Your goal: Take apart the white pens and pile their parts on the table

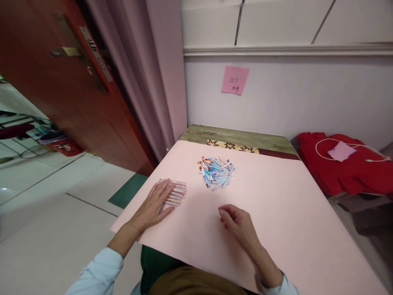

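Reddish wood fills the upper left: one door (61, 119), standing ajar. Lower left of centre, the left hand (154, 205) lies flat, fingers extended and thumb spread, over one row of clear, slim pens (179, 191) on the pale pink tabletop (285, 213). About eight ends show; the palm and fingers hide the rest, so the count is unsure. This lined-up part looks done. Mid-frame lies one jumbled pile of mostly blue pens (216, 174), dozens perhaps, overlapping too much to count; these seem left to arrange. Above, one pink note (235, 80) is on the wall. Lower right of centre, the right hand (241, 225) is loosely curled, thumb near forefinger; nothing shows in it, though I cannot tell whether it pinches anything. Far right, one pink pad (341, 151) rests on red cloth (322, 176).
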Demonstrator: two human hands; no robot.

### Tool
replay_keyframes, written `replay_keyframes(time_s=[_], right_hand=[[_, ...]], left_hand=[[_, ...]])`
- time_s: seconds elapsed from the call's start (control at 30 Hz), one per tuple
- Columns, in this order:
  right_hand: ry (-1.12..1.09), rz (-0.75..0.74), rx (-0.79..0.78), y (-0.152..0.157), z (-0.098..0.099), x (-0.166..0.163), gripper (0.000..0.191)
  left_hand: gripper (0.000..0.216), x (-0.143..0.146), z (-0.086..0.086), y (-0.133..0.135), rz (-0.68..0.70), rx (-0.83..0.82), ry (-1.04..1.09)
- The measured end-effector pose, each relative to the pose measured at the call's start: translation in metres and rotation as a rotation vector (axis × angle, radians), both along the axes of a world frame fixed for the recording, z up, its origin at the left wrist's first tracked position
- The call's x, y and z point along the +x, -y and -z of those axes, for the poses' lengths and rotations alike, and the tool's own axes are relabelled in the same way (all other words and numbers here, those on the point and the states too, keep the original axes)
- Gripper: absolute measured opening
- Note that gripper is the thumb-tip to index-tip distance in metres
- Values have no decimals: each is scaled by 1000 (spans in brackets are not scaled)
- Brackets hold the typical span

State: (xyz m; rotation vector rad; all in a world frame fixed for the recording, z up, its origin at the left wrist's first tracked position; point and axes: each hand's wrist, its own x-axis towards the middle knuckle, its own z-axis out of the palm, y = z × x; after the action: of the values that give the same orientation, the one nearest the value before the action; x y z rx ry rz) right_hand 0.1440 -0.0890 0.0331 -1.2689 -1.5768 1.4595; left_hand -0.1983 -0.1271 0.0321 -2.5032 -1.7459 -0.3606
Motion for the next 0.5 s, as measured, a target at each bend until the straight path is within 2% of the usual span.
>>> replay_keyframes(time_s=[0.1, 0.17, 0.33, 0.5], right_hand=[[17, 2, -4, -2, 1, 3, 39], [36, 3, -8, -4, 2, 6, 40], [65, 40, -7, -13, -1, 15, 41], [78, 66, 26, -20, -13, 32, 39]], left_hand=[[100, -6, 6, -18, -5, -51, -41], [110, -11, 11, -31, -2, -69, -62], [102, -24, 13, -53, 49, -152, -90], [98, -22, 6, -53, 36, -137, -88]])
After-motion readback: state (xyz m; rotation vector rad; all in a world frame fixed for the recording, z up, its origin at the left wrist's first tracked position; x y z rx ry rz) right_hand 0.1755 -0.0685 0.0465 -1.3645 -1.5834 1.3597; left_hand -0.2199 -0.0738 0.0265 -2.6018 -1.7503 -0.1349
